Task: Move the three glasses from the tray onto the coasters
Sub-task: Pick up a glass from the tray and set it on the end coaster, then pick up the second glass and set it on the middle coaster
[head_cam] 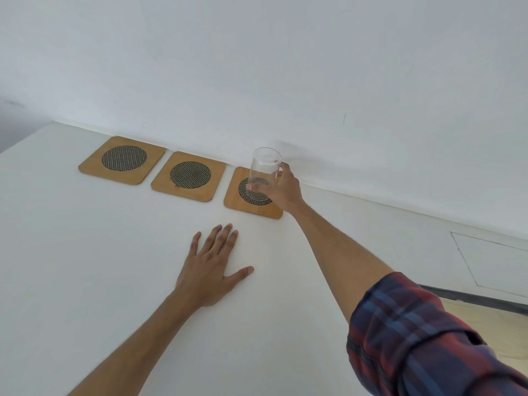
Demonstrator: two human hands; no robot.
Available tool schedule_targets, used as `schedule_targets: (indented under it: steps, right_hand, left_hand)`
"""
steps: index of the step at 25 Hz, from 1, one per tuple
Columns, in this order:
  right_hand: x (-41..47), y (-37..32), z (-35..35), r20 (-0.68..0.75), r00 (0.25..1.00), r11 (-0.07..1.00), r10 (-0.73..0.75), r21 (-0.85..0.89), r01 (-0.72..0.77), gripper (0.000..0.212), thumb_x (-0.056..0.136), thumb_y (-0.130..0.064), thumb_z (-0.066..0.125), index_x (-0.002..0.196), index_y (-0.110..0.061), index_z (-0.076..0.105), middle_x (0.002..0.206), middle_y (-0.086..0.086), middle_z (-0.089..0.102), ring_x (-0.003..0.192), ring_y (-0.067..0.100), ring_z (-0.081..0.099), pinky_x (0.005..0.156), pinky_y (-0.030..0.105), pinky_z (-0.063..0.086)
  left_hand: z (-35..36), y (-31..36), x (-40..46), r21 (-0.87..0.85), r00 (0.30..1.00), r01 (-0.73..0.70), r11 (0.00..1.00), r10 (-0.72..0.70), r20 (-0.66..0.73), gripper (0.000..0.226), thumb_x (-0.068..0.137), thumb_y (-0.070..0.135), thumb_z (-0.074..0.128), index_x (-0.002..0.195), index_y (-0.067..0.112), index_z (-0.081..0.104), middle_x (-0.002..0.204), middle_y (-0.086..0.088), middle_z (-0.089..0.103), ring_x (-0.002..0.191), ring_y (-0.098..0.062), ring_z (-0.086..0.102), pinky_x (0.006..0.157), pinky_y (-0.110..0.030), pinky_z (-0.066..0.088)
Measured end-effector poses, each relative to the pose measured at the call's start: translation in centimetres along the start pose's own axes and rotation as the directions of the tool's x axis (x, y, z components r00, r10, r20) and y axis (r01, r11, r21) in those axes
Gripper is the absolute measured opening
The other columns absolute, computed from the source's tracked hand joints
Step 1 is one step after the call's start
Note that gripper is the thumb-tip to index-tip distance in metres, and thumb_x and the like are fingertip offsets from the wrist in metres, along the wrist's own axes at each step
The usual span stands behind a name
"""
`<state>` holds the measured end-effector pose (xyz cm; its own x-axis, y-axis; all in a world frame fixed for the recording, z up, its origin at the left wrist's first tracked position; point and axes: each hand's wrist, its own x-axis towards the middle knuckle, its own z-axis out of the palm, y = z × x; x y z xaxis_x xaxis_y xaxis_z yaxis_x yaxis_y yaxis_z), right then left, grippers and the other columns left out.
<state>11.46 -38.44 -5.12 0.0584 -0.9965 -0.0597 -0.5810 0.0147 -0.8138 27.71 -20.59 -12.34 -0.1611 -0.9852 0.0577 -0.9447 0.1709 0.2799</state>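
Three square wooden coasters with dark mesh centres lie in a row along the wall: the left coaster point(122, 160), the middle coaster point(188, 176) and the right coaster point(233, 195). A clear glass point(264, 167) stands upright over the right coaster's mesh circle, and my right hand point(283, 190) is wrapped around its lower half. Whether its base touches the coaster I cannot tell. My left hand point(213, 267) lies flat on the white table, fingers spread, in front of the coasters. The left and middle coasters carry nothing. No tray or other glass is in view.
The white table point(85, 267) meets a white wall point(257, 67) just behind the coasters. At the right a flat white panel point(497, 261) lies past the table edge, with a dark rail and pale floor below it.
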Motion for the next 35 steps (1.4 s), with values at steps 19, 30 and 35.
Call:
schedule_targets:
  steps: [19,30,35]
  right_hand:
    - [-19.9,5.4,-12.4,-0.083,0.986,0.986,-0.142,-0.102,0.134,0.028,0.088,-0.049,0.067,0.099,-0.025,0.072,0.089,-0.012,0.076,0.081,0.004,0.072,0.084,0.032,0.058]
    - [-32.9,15.7,-28.6,-0.075,0.996,0.983,-0.055,-0.178,0.041,0.024,0.087,-0.045,0.070,0.104,-0.029,0.070,0.090,-0.016,0.074,0.082,0.001,0.070,0.080,0.025,0.054]
    - [-36.8,21.6,-34.6,-0.060,0.998,0.972,-0.008,-0.237,-0.007,0.031,0.086,-0.048,0.070,0.110,-0.029,0.070,0.105,-0.017,0.072,0.096,-0.002,0.068,0.086,0.028,0.052]
  left_hand:
    - [-2.9,12.6,-5.5,-0.175,0.985,0.003,0.985,-0.033,-0.168,0.041,0.089,0.044,0.059,0.119,0.017,0.064,0.126,0.003,0.065,0.115,-0.017,0.060,0.085,-0.036,0.049]
    - [-0.6,30.7,-9.5,-0.243,0.945,-0.278,0.929,0.219,-0.243,0.042,0.088,0.047,0.051,0.118,0.021,0.063,0.116,0.008,0.069,0.094,-0.012,0.067,0.076,-0.027,0.052]
    - [1.4,38.1,-9.9,-0.309,0.941,-0.317,0.897,0.255,-0.223,0.047,0.088,0.049,0.050,0.124,0.021,0.058,0.122,0.007,0.066,0.105,-0.013,0.064,0.083,-0.032,0.054]
